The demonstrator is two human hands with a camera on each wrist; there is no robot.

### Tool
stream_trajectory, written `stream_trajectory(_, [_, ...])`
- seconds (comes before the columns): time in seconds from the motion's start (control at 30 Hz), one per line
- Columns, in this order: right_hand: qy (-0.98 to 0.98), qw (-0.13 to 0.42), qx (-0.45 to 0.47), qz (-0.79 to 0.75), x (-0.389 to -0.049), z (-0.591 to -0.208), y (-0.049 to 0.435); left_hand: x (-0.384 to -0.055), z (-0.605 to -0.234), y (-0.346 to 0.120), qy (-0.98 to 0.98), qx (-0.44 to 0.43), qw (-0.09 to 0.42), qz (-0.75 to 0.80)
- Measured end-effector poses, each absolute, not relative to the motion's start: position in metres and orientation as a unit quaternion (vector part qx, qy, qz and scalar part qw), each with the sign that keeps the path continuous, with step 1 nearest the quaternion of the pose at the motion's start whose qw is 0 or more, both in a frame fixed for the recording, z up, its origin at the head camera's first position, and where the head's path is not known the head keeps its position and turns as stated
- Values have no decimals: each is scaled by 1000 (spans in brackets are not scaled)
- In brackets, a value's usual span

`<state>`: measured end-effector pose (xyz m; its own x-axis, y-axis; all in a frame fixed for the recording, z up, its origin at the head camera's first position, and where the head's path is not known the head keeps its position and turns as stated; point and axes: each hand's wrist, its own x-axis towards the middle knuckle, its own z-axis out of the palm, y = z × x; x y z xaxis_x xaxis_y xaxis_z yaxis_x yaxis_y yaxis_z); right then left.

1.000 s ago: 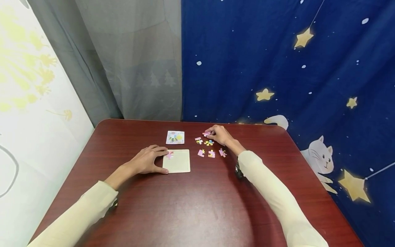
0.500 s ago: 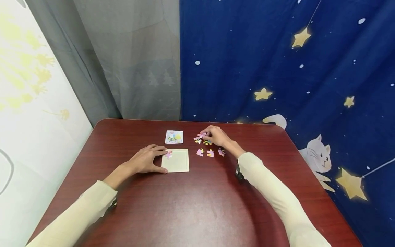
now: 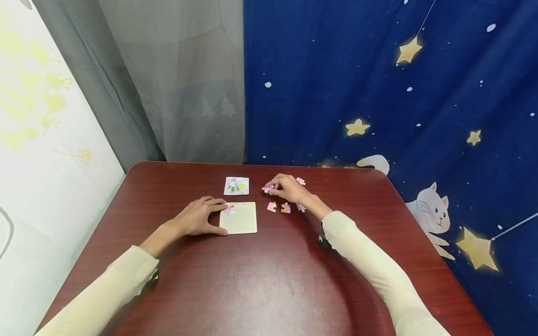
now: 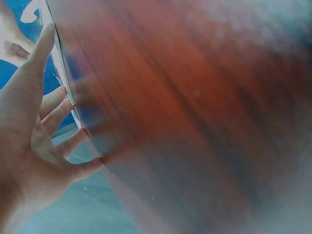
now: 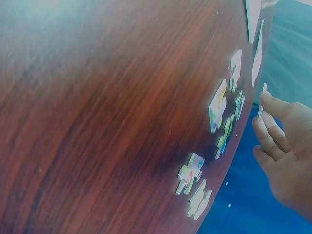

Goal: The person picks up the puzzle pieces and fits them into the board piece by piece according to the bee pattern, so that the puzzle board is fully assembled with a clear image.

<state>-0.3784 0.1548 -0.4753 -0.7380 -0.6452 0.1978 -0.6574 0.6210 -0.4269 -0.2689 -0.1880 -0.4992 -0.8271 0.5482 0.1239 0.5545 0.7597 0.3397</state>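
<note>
My left hand [image 3: 201,216] rests at the left side of a cream square puzzle tray [image 3: 241,224], thumb and index finger touching its edge. In the left wrist view its fingers [image 4: 53,117] are spread and nearly straight. One pink puzzle piece [image 3: 229,210] lies in the tray's upper left corner, by the index finger. Right of the tray and beyond it, my right hand [image 3: 289,188] pinches another pink piece [image 3: 267,189] between thumb and fingers. The right wrist view shows this held piece [image 5: 260,112] edge-on, raised off the table. The hand covers some pieces behind it.
Several loose pieces lie right of the tray, among them a pink-yellow one [image 3: 272,206], a pink one [image 3: 286,208] and one beyond the hand [image 3: 300,181]. A picture card [image 3: 237,186] with a striped bee lies behind the tray. Curtains [image 3: 294,116] hang past the table's far edge.
My right hand has moved left and slightly nearer with the pinched piece, exposing a loose piece behind it. The left hand stays at the tray.
</note>
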Motion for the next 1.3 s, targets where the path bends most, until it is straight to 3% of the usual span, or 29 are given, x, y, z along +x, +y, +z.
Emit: stream_trajectory(1.3, [-859, -21, 458, 227, -333, -485, 85, -267, -498, -190, -938, -298, 11, -178])
